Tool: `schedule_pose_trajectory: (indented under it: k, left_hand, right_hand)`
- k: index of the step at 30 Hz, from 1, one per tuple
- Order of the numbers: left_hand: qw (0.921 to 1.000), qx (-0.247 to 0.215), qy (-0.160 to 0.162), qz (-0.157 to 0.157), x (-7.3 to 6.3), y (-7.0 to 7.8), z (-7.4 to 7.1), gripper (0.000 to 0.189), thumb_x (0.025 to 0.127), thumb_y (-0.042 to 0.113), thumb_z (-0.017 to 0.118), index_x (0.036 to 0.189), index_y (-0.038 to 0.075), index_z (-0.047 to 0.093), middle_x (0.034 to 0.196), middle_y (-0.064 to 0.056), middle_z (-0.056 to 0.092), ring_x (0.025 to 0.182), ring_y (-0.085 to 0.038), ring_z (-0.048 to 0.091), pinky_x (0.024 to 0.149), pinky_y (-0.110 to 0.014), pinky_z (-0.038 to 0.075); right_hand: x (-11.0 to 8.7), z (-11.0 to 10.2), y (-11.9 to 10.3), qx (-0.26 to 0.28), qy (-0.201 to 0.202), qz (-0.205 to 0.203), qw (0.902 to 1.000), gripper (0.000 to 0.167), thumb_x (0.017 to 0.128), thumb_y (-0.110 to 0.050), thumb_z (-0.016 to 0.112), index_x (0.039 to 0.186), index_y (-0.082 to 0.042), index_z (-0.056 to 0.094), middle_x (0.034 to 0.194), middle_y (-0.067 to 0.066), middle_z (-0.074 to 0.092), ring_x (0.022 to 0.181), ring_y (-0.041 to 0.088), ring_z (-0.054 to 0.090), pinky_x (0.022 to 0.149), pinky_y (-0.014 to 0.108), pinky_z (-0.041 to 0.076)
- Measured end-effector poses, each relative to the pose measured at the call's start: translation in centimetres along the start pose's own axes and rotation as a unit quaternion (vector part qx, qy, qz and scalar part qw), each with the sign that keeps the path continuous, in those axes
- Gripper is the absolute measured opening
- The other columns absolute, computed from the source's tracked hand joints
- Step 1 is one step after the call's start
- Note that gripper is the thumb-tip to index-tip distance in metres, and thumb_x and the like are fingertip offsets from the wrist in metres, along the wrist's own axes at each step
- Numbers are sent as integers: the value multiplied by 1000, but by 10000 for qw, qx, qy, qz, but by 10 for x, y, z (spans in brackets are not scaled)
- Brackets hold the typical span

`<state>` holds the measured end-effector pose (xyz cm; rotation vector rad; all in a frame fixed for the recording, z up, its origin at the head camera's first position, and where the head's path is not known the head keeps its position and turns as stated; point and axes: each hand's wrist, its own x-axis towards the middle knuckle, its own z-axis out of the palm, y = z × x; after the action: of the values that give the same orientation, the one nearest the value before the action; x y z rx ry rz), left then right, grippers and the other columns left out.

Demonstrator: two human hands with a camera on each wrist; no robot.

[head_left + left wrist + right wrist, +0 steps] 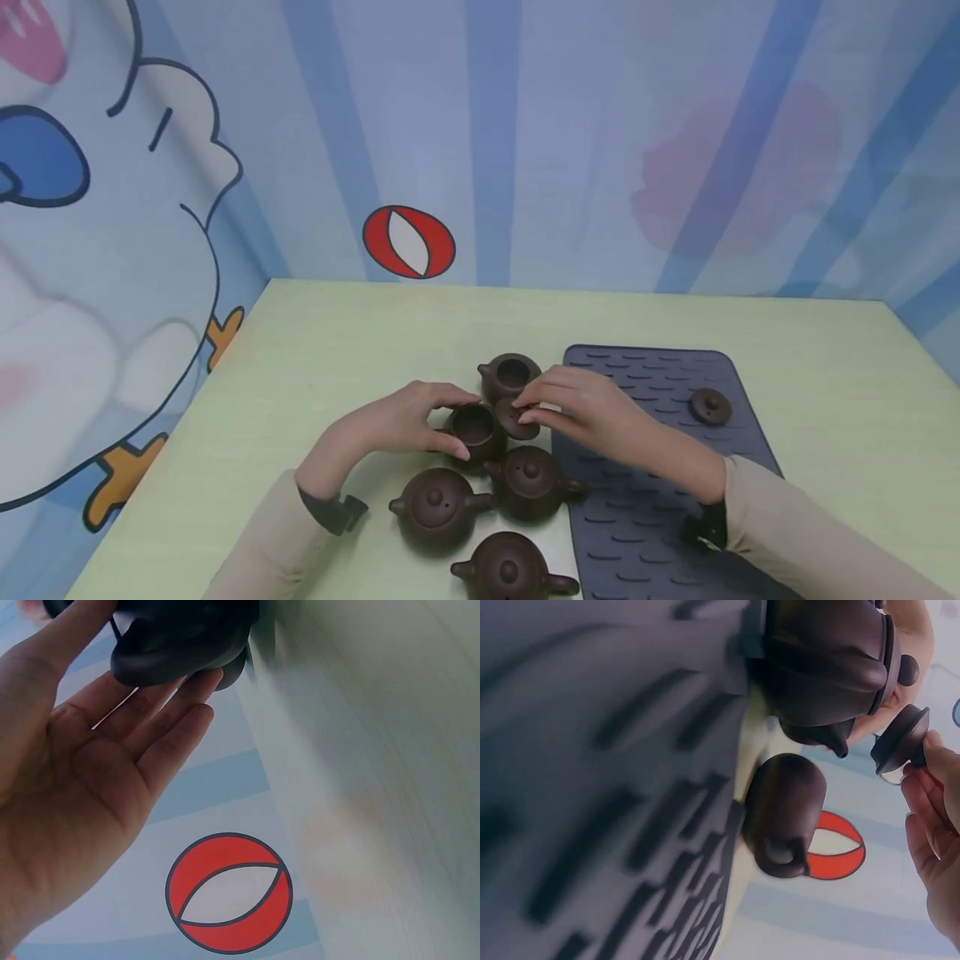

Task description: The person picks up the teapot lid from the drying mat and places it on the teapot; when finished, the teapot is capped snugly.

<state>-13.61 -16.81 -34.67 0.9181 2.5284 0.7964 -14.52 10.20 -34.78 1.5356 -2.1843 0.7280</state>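
Observation:
My left hand holds a lidless brown teapot, thumb on the near side and fingers on the far side. In the left wrist view the dark teapot rests against the fingers. Between its fingertips my right hand pinches a teapot lid by the knob, just right of that teapot's mouth. The right wrist view shows this lid tilted and apart from the pots. Right behind stands a second lidless teapot.
Nearer the front are three lidded teapots: one at left, one at centre and one at the bottom edge. A loose lid lies on the dark ridged mat at right. A printed backdrop stands behind the pale table.

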Motion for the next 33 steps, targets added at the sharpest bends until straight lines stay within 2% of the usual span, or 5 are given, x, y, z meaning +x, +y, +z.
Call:
schedule_pose_trajectory:
  k: [9, 14, 18, 24, 33]
  left_hand:
    - [9996, -233, -58, -129, 0, -2, 2, 65, 76, 34, 76, 130, 7, 53, 128, -5, 57, 120, -20, 52, 99, -36, 44]
    - [9996, -291, 1, -25, 3, -3, 3, 58, 76, 33, 77, 126, 11, 56, 121, 0, 59, 115, -16, 54, 97, -34, 45]
    - [9994, -325, 69, -30, 2, -3, 3, 57, 76, 34, 77, 123, 10, 57, 118, 1, 60, 112, -18, 55, 95, -35, 46]
    - [9992, -365, 36, -167, 2, -2, 3, 59, 75, 36, 77, 124, 9, 57, 120, 0, 60, 114, -20, 55, 96, -36, 45]
    - [9993, -336, 26, -175, 2, -1, 1, 59, 75, 34, 77, 125, 10, 56, 120, 0, 60, 115, -19, 54, 96, -36, 45]
  right_hand:
    - [27, 17, -3, -111, -189, -418, 9989, 17, 84, -19, 69, 100, -13, 71, 94, -3, 66, 85, 8, 60, 72, 21, 50]
    - [35, 21, -2, -210, -459, -466, 9976, 14, 85, -18, 68, 99, -13, 70, 94, -3, 66, 86, 9, 59, 74, 22, 50]
    - [41, 25, -1, -248, -661, -476, 9964, 13, 87, -17, 66, 99, -13, 70, 93, -3, 65, 85, 10, 59, 76, 23, 50]
    - [43, 28, 0, -377, -697, -639, 9948, 15, 85, -17, 68, 99, -12, 70, 93, -3, 66, 86, 10, 59, 77, 24, 50]
    - [43, 33, -3, -395, -719, -832, 9931, 15, 86, -18, 68, 99, -11, 71, 94, -2, 67, 87, 10, 61, 78, 21, 50]
